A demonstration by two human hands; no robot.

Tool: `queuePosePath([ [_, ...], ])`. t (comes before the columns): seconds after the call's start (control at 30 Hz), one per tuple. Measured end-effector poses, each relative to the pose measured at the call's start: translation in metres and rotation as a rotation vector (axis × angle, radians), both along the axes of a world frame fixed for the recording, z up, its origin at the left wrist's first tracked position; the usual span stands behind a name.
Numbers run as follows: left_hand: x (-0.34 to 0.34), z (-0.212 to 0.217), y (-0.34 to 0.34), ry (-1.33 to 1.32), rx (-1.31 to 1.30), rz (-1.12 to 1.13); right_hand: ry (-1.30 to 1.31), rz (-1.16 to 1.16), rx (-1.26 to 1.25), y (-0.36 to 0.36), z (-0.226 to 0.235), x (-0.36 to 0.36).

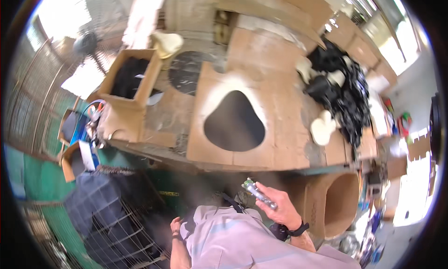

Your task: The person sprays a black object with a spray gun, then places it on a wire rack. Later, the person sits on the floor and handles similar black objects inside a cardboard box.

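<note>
My right hand (282,207) is closed around a small silver spray gun (259,194), held in front of my body below the table's near edge. Its far end looks greenish. My left hand (175,224) hangs low beside my shirt with its fingers loosely apart and nothing in them. Ahead of both hands, a dark grey saddle-shaped piece (234,122) lies flat on a cardboard sheet (198,145). A whitish, hazy coating surrounds the piece on the cardboard. Neither hand touches the piece.
Cream saddle-shaped pads (322,128) and a heap of shiny black covers (343,89) lie at the table's right. At left stands a cardboard box (122,103) holding dark pieces, with a fan (86,44) behind. A large cardboard tube (313,210) stands below right; a wire rack (109,217) below left.
</note>
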State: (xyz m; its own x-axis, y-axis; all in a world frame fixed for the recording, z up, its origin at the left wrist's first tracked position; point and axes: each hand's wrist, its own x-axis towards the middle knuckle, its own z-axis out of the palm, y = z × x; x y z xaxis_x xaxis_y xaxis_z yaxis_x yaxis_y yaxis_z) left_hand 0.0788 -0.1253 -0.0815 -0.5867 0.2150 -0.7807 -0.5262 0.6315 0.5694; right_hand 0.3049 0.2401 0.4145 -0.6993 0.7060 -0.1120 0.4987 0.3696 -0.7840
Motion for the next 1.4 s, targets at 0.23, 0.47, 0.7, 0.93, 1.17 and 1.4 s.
queuePosePath([
  [0.23, -0.060, 0.041, 0.037, -0.085, -0.062, -0.288, 0.101, -0.459, 0.187, 0.002, 0.042, 0.050],
  [0.47, -0.094, 0.085, 0.116, -0.228, 0.091, -0.042, 0.047, -0.368, 0.121, -0.005, 0.033, 0.078],
  [0.7, -0.067, 0.091, 0.138, -0.188, 0.002, -0.210, 0.119, -0.481, 0.153, 0.018, 0.035, 0.068],
  [0.93, -0.046, 0.057, 0.100, -0.104, 0.018, -0.348, 0.006, -0.339, 0.029, 0.008, 0.027, 0.097],
  [1.17, -0.045, 0.055, 0.079, -0.045, -0.124, -0.427, 0.005, -0.482, 0.088, 0.016, 0.031, 0.109],
  [1.4, -0.062, 0.028, 0.083, -0.556, 0.215, 0.133, 0.168, -0.336, 0.001, 0.017, 0.021, 0.068],
])
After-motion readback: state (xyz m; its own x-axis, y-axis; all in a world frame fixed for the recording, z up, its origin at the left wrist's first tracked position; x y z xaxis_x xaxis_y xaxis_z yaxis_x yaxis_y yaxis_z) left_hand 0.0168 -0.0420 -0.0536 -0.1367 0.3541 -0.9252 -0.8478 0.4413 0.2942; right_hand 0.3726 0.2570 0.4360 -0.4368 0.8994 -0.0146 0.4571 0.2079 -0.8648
